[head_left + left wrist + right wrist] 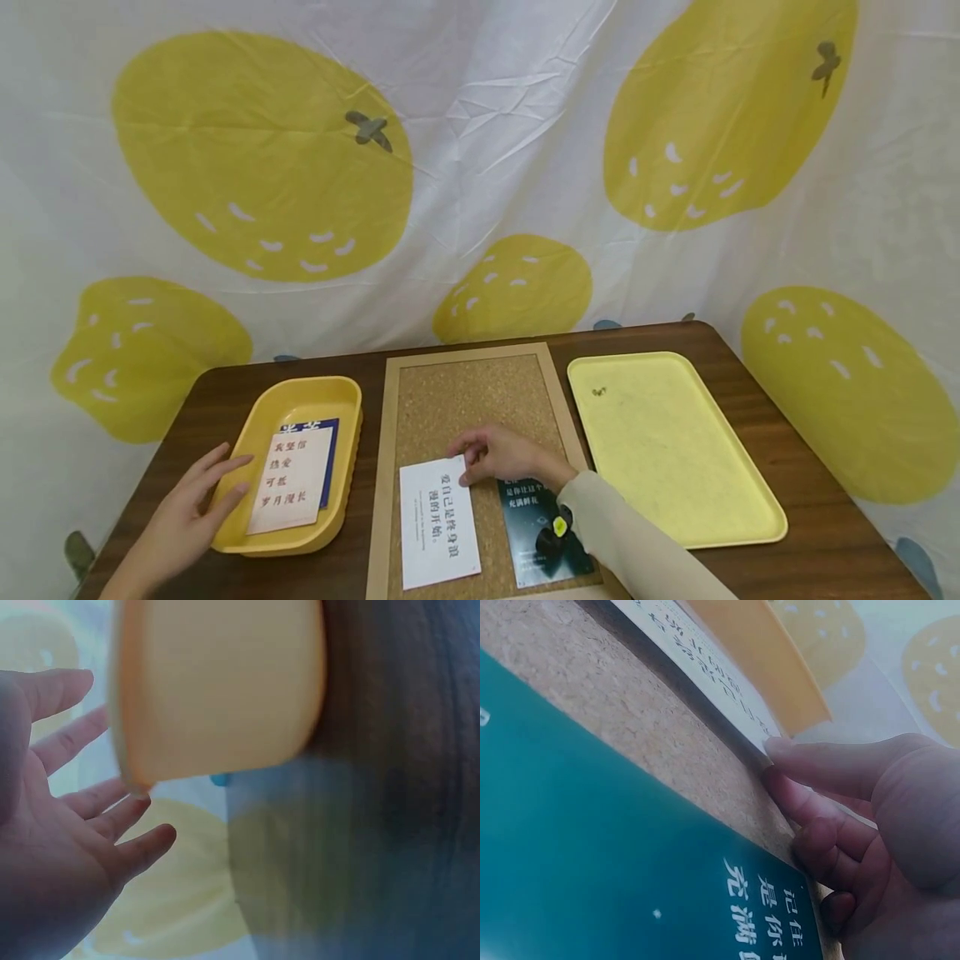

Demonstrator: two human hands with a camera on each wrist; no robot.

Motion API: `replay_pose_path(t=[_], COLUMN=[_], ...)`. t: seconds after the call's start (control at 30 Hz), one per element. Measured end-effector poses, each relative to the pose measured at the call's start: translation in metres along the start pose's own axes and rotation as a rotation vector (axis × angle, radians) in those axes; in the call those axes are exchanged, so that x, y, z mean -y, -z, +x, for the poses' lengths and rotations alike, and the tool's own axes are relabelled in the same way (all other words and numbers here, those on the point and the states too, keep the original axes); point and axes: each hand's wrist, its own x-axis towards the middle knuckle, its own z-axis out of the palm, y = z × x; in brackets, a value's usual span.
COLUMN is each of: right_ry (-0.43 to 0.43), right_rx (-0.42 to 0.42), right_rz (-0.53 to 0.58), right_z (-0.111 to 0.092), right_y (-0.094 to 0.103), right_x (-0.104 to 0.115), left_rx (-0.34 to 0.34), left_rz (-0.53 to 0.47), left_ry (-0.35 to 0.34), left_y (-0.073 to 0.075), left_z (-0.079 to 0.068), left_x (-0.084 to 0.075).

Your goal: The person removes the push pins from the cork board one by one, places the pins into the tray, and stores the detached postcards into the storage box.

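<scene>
Between thumb and fingertips, my right hand [498,454] pinches the upper right corner of a white card [438,529] with dark printed characters. The card lies over the lower left of a cork board [465,400]; in the right wrist view its edge [712,697] appears slightly raised from the cork. Beneath my right wrist is a dark teal card [536,533], partly hidden by the sleeve. My left hand [187,508], fingers spread, is beside the left rim of a yellow basket [348,417]. Inside the basket, a pale card with red writing [292,479] overlaps a blue card [327,475].
A pale yellow tray [675,442] lies right of the board, with a small dark mark near its upper left corner. Everything stands on a dark wooden table [817,542]. Behind the table hangs a white cloth [510,125] printed with yellow fruit.
</scene>
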Motion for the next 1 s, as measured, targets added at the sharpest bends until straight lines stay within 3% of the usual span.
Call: replay_pose_path(t=[0.27,0.4,0.67,1.0], right_ry=[0.011,0.012,-0.014,-0.009], right_rx=[-0.001,-0.003,-0.013,-0.013], right_rz=[-0.010,-0.007,0.011,0.012], right_z=[0.001,0.001,0.000,-0.001], right_y=[-0.001,-0.001,-0.002,-0.002], right_x=[-0.001,-0.001,-0.001,0.000], left_rx=[0.124,0.210,0.381,0.378], left_rz=[-0.102,-0.096,-0.109,-0.258], left_ry=[0.173,0.269,0.396,0.361], left_y=[-0.001,-0.002,-0.002,-0.004], left_z=[0.000,0.003,0.010,0.010], left_x=[0.014,0.018,0.026,0.038])
